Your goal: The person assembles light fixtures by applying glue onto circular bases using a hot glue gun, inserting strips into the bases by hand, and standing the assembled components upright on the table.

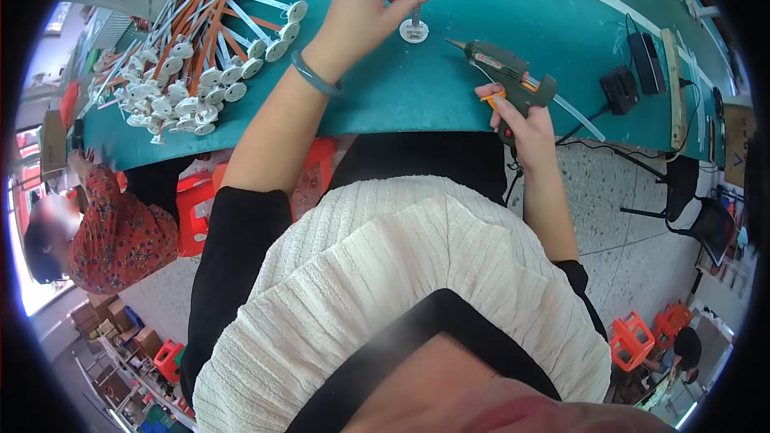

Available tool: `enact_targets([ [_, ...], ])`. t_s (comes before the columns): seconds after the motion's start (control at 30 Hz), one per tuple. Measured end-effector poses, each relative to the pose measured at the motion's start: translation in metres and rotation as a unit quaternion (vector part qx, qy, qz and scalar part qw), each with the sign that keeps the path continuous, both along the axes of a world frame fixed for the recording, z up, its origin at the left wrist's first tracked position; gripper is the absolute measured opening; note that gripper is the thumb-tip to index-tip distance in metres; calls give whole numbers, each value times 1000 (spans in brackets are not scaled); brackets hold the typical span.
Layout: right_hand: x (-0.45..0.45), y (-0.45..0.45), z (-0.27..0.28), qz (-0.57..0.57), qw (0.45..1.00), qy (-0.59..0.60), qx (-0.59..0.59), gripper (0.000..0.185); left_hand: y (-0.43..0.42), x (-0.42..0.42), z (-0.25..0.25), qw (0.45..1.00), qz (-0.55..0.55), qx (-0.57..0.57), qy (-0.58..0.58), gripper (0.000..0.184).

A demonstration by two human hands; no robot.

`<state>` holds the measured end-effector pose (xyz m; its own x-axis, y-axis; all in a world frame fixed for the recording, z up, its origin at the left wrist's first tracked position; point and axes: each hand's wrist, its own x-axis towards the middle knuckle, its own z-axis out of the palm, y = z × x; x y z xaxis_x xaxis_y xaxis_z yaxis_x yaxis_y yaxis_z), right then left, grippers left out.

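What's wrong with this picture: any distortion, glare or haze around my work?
Head view: wide-angle distortion bows the green table's far edge, and the corners are black; head view: the window at left is washed out, and haze crosses the black neckline; head view: the glue gun looks fairly clear.

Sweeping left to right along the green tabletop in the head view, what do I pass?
Heap of white and orange-brown strips with white round ends → grey flat strip with a white round base → dark green glue gun → black blocky adapter → pale wooden bar.
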<state>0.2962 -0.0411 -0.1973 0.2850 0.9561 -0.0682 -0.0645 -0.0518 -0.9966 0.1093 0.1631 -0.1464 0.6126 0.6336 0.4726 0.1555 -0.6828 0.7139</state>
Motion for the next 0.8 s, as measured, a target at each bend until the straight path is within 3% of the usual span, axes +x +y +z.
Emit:
enact_targets([
  [0.43, -22, 36, 0, -3, 993, -114, -35, 20, 12, -1, -4, 993, -39, 78, 85, 13],
  [0.8, -25, 40, 4, -6, 989, -137, -48, 21, 14, 1, -6, 993, -52, 87, 55, 14],
])
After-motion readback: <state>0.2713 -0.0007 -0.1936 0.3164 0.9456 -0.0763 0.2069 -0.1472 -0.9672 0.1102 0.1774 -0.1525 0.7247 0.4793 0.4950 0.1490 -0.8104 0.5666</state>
